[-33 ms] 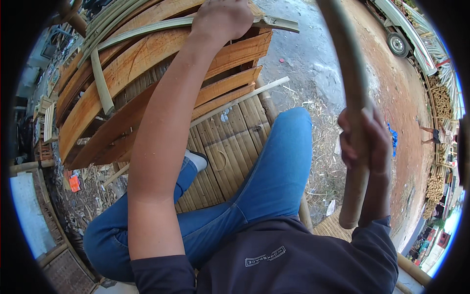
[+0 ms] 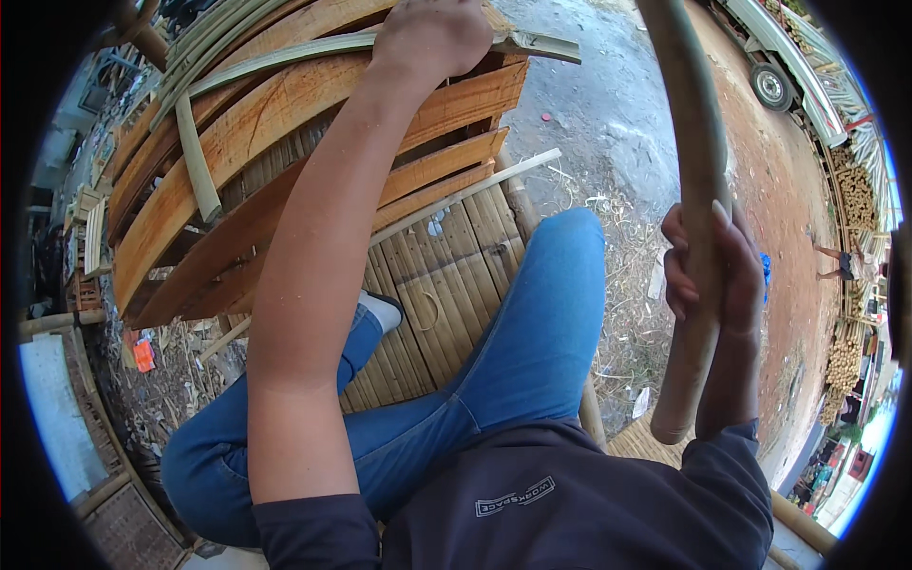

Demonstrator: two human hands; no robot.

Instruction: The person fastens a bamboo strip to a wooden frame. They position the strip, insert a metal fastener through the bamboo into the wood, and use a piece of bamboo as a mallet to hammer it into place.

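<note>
My left hand (image 2: 435, 36) reaches to the top edge of the view, closed over a pale bamboo strip (image 2: 294, 59) that shows on both sides of it; its fingertips are hidden. Beneath lies a stack of curved, orange-brown wooden slats (image 2: 285, 100) with gaps between them. A short bamboo piece (image 2: 197, 161) hangs down from the strip's left end. On the right, my right hand (image 2: 714, 266) is wrapped round a thick, slightly bent wooden handle (image 2: 698, 123). The handle's blunt lower end shows below the hand, while its top runs out of view.
I sit on a bamboo-slat platform (image 2: 427, 285), legs bent. A thin light stick (image 2: 465, 195) lies beside the slats. Shavings litter the ground on both sides. Far right are a parked vehicle (image 2: 793, 71), stacked bamboo poles (image 2: 855, 195) and a person (image 2: 844, 261).
The upper part of the wooden handle has swung a little to the right, and my right hand has turned slightly with it. My left hand and the slats stay put.
</note>
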